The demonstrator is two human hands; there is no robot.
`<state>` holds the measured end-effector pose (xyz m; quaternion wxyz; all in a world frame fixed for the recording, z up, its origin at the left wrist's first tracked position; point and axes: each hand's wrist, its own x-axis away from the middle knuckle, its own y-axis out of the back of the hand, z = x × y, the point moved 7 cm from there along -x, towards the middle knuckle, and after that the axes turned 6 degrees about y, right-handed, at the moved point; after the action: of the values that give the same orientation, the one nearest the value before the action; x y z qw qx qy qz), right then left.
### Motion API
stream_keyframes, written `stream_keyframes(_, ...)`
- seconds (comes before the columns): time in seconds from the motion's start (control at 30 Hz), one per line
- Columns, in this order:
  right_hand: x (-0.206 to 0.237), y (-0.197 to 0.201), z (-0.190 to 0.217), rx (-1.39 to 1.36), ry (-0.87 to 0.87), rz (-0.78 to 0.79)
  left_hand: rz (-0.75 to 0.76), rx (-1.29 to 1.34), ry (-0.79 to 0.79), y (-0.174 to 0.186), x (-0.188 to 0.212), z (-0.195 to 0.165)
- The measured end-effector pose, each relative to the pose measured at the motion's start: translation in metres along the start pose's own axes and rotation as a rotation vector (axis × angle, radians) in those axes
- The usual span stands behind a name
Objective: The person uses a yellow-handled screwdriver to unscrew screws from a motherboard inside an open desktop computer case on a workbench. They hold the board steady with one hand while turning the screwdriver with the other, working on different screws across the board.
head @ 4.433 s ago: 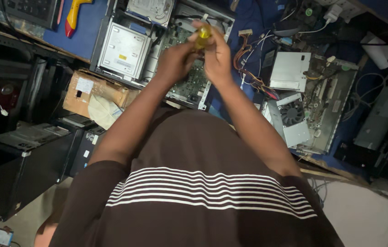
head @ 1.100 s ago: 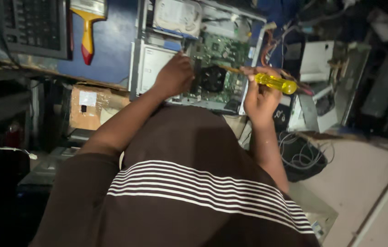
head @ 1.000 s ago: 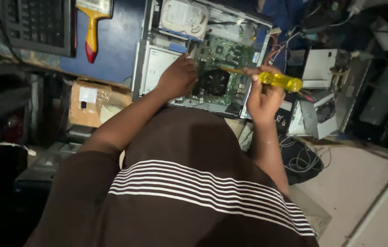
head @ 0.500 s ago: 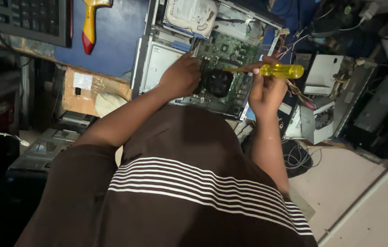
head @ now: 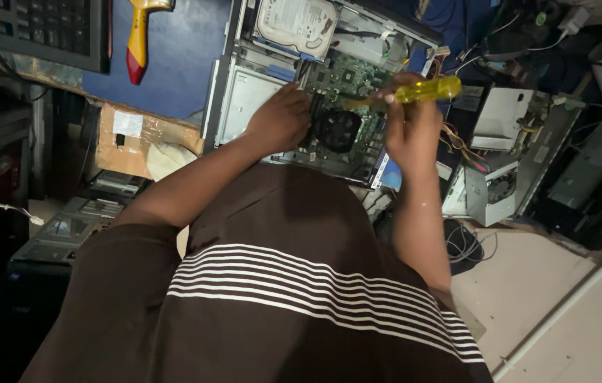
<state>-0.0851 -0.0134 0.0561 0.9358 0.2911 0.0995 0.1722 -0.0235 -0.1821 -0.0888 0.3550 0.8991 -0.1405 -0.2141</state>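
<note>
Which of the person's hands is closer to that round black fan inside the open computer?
Left. The left hand rests right beside the cooling fan, on its left edge. The right hand grips a yellow screwdriver, further off to the fan's right.

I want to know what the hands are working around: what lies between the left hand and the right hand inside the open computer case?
In the head view, a black round cooler fan on the green circuit board lies between the left hand and right hand.

Glossy translucent yellow plastic screwdriver handle (head: 428, 90); bare metal computer case (head: 244, 106)
</note>
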Motion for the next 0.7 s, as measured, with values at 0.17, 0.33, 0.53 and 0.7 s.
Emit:
stream_keyframes(0.17, -0.015, 0.003, -0.006, -0.095, -0.003, 0.155, 0.063, 0.326, 0.159, 0.01, -0.015, 0.005)
stream_keyframes(0.33, -0.019, 0.001, -0.014, -0.317, -0.003, 0.343, 0.042, 0.519, 0.113, 0.003, -0.057, -0.007)
stream_keyframes(0.53, -0.027, -0.005, -0.004, -0.329, -0.035, 0.234, 0.17, 0.475, 0.114, -0.021, -0.085, -0.008)
stream_keyframes(0.7, -0.018, -0.006, 0.019, -0.556, 0.113, -0.346, 0.072, 0.532, 0.148, -0.014, -0.087, 0.002)
